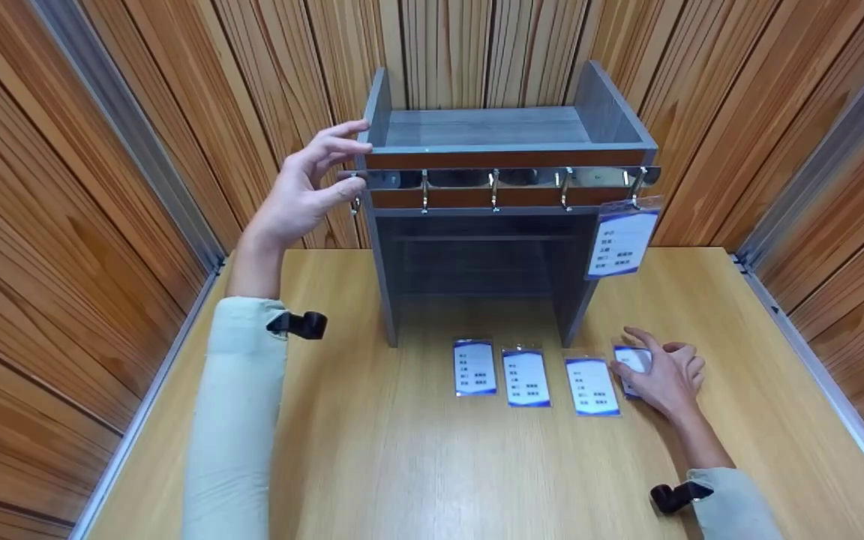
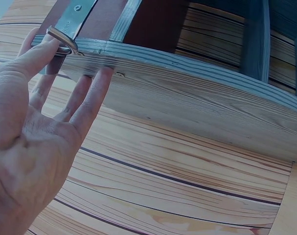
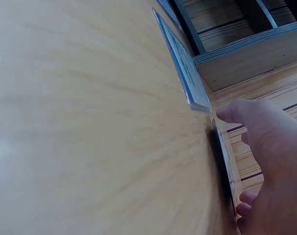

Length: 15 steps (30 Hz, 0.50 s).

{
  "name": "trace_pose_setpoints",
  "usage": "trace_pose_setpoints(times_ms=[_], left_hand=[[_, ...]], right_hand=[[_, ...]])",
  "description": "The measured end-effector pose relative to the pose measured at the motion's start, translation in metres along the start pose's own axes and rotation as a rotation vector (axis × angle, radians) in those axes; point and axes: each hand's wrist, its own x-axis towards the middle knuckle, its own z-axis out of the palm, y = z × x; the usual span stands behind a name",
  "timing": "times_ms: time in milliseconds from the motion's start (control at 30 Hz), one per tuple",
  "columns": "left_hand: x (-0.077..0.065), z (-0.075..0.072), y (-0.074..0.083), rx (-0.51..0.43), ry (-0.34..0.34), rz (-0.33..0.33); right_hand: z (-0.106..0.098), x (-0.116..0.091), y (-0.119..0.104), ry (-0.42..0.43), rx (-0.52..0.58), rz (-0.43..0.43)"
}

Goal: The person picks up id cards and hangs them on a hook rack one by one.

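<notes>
My left hand [image 1: 301, 184] rests against the left side of a small grey shelf unit [image 1: 619, 109], its fingers on the side panel and its thumb by the end hook [image 2: 62, 40] of the metal hook rail [image 1: 462, 178]. Over a badge card [image 1: 631, 361] on the table hovers my right hand [image 1: 668, 379], thumb and fingers spread about the card; part of the card is hidden. Three similar cards, a left one [image 1: 475, 367], a middle one [image 1: 526, 377] and a right one [image 1: 592, 386], lie in a row. Another badge card [image 1: 623, 240] hangs from the rightmost hook.
The shelf unit stands on a light wooden table [image 1: 402, 465] near the back wall [image 1: 447, 45]. Wood-patterned panels with metal edge strips [image 1: 132, 420] close in both sides. Several hooks [image 1: 493, 191] stick out from the rail.
</notes>
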Motion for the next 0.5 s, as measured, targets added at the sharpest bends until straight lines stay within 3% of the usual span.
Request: trace_pose_setpoints(times_ms=[500], left_hand=[[-0.0008,0.0004,0.0003,-0.008,0.004,0.0]], right_hand=[[-0.0076,0.0016,-0.0007,-0.073,0.071,0.027]])
